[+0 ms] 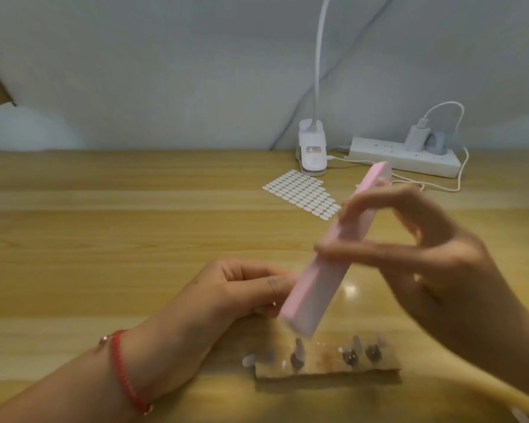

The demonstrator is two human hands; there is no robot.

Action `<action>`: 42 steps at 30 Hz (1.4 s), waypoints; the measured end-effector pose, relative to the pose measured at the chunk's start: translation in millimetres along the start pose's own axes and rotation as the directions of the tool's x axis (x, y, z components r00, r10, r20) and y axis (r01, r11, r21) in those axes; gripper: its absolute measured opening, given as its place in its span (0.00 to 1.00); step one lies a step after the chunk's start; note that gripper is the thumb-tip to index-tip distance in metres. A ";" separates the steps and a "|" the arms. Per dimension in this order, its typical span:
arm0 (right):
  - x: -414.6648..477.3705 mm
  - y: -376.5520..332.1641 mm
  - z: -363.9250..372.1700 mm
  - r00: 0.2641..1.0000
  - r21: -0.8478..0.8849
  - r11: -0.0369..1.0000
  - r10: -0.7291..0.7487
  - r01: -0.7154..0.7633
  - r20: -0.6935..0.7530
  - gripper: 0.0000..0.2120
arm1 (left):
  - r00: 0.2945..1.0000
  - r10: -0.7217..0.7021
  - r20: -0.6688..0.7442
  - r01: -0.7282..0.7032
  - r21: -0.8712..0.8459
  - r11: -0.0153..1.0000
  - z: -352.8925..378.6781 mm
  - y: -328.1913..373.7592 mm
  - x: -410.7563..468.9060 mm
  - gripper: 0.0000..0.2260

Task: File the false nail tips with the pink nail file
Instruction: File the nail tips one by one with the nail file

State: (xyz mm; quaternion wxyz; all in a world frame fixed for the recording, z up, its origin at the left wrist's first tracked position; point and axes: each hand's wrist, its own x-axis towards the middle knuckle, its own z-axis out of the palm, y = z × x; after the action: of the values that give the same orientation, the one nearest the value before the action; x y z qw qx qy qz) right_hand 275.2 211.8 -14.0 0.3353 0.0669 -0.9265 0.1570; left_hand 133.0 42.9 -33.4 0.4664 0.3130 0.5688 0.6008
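Pink nail file (312, 294) is held tilted just right of frame centre, upper end toward 1 o'clock. Right hand (434, 264) pinches it mid-length, thumb across its face. Left hand (235, 288) has fingertips pinched together at the file's 9 o'clock edge; what they hold cannot be told. False nail tips (298, 352) stand on a brown strip (327, 372) at 6 o'clock on the wooden table (104, 239).

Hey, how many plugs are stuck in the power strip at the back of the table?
2. On the power strip, a white charger with a looping white cable, and a grey-blue plug just to its right. The picture is blurry, but none looks hidden.
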 end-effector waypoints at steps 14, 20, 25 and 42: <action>-15.7 -16.4 4.2 0.984 0.183 0.978 -0.125 0.101 0.124 0.16 | 1.000 0.016 -0.007 -0.016 0.023 1.000 0.4 0.8 -2.0 0.12; -21.4 -23.2 10.5 0.984 -0.122 0.981 -0.159 0.148 -0.082 0.30 | 1.000 0.021 -0.004 -0.021 -0.038 0.999 1.6 4.0 -0.8 0.11; -4.0 -2.3 0.8 0.999 -0.025 0.999 -0.035 0.036 0.033 0.21 | 1.000 0.014 0.010 -0.014 -0.029 0.999 2.7 3.2 -2.9 0.09; -20.1 -19.7 20.8 0.986 0.364 0.929 -0.115 0.063 0.122 0.21 | 0.998 0.057 0.041 -0.055 -0.051 0.997 -0.9 0.2 -2.3 0.16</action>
State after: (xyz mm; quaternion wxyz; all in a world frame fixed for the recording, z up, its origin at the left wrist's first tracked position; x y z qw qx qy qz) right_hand 282.6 186.6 -37.1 0.2576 0.1802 -0.8997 0.3029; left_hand 132.9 40.5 -33.0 0.4690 0.3296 0.5349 0.6207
